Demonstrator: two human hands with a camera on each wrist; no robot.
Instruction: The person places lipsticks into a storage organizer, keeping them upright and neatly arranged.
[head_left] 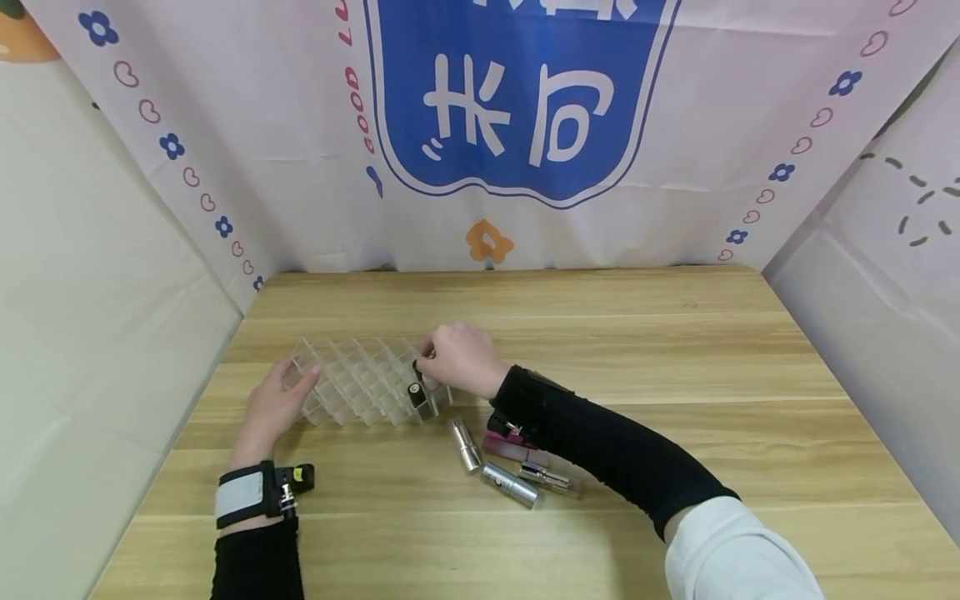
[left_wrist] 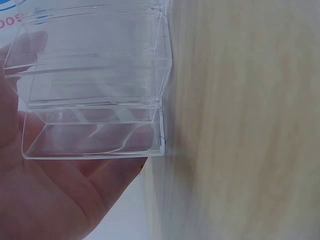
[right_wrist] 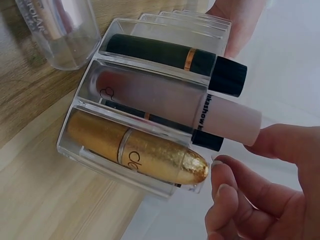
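Note:
A clear lipstick organizer with diamond-shaped slots stands on the wooden table. My left hand grips its left end, with the thumb near the top edge. At the right end is my right hand. The right wrist view shows its thumb at the cap of a pale pink lip gloss tube seated in a slot. Its index finger is close to the tip of a gold lipstick in the neighbouring slot; thumb and index stand apart. Dark green lipsticks with black ends also sit in slots.
In front of the organizer lie a silver lipstick, a metallic tube, a clear-ended lipstick and a pink tube, partly under my right forearm. A printed curtain hangs behind the table.

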